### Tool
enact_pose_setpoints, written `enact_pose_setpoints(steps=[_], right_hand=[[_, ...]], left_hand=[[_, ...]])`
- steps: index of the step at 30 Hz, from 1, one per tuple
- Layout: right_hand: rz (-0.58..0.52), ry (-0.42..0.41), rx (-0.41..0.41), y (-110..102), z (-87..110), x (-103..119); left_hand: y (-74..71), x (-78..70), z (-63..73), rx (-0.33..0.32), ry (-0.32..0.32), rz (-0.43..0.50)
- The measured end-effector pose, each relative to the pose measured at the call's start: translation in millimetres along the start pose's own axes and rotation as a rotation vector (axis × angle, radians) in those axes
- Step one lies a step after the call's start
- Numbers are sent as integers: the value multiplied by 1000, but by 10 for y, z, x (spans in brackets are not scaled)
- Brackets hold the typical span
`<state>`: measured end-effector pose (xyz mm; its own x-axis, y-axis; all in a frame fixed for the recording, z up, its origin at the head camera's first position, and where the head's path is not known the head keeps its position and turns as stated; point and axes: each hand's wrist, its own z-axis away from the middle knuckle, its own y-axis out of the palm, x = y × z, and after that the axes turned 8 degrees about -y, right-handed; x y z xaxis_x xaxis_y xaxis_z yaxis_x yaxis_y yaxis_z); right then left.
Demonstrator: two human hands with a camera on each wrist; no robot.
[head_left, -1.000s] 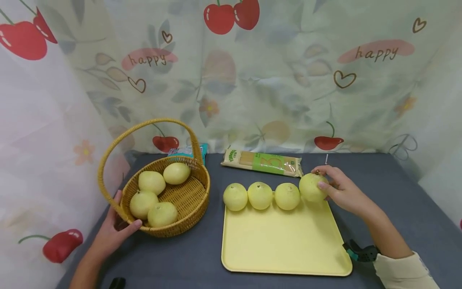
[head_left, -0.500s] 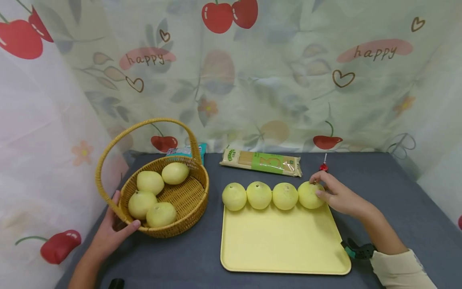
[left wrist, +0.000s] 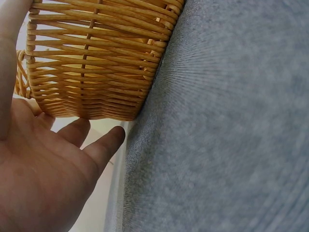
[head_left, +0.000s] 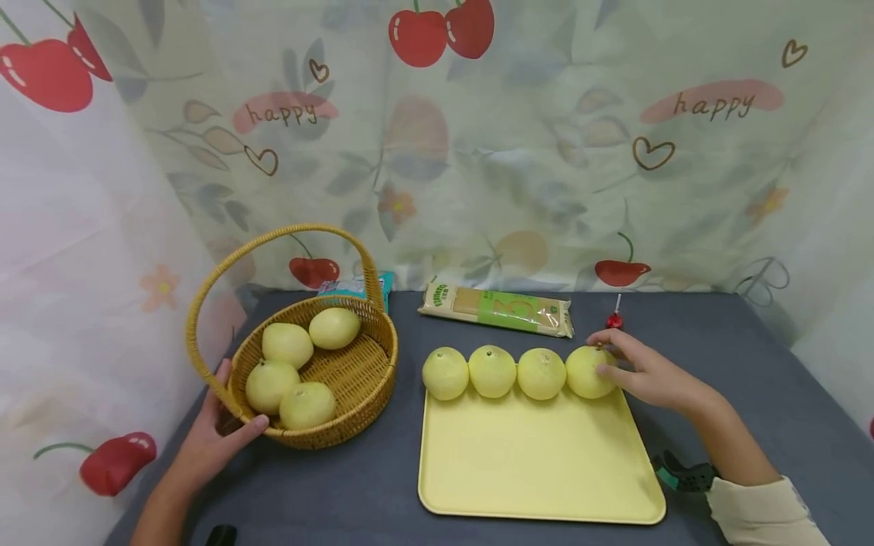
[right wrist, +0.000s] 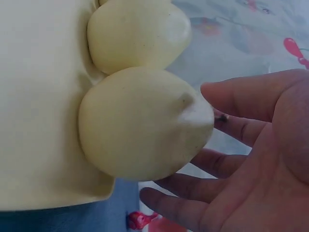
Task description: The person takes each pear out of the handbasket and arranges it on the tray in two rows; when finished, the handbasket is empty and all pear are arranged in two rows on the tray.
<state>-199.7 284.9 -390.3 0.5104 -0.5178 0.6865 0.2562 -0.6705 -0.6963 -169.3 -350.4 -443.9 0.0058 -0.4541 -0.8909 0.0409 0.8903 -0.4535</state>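
In the head view, my left hand [head_left: 208,428] holds the near left side of a round wicker basket [head_left: 369,398], its thumb over the rim. Several pale yellow pears [head_left: 287,345] lie in the basket. The left wrist view shows fingers behind the woven wall [left wrist: 96,63]. To the right, a row of several pears [head_left: 493,371] stands along the far edge of a yellow tray [head_left: 539,462]. My right hand [head_left: 655,371] is around the rightmost pear [head_left: 587,373], fingers loosely spread. In the right wrist view, the thumb tip is right at that pear's [right wrist: 140,125] stem end.
A packet of noodles [head_left: 497,308] lies behind the tray. A red lollipop [head_left: 615,321] sits beyond the right hand. Behind the basket is a blue packet [head_left: 358,287]. A small black object [head_left: 221,535] lies at the near edge. Printed curtains enclose the grey tabletop [head_left: 355,493].
My right hand has lowered the rightmost pear onto the tray's far right corner, in line with the others, and its grip has loosened. The lollipop has come into view. The left hand stays put.
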Motion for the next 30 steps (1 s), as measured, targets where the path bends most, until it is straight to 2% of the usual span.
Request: enact_pose_setpoints(steps=[5,10,18,24,30], right_hand=[[79,-75,-30,-11,-110,132],[78,-119,-20,44,-327,309],[122,-138,6,155,-716,551],[113,-240,69,305,-1089,821],[70,-302,154,574,-1533,1055]], left_hand=[[14,-5,-7,1,11,5],[26,-5,-9,2,11,26],[53,-13,-24,5,3,30],[40,-40,-6,-11,1,17],[27,-51,4,-4,-1,21]])
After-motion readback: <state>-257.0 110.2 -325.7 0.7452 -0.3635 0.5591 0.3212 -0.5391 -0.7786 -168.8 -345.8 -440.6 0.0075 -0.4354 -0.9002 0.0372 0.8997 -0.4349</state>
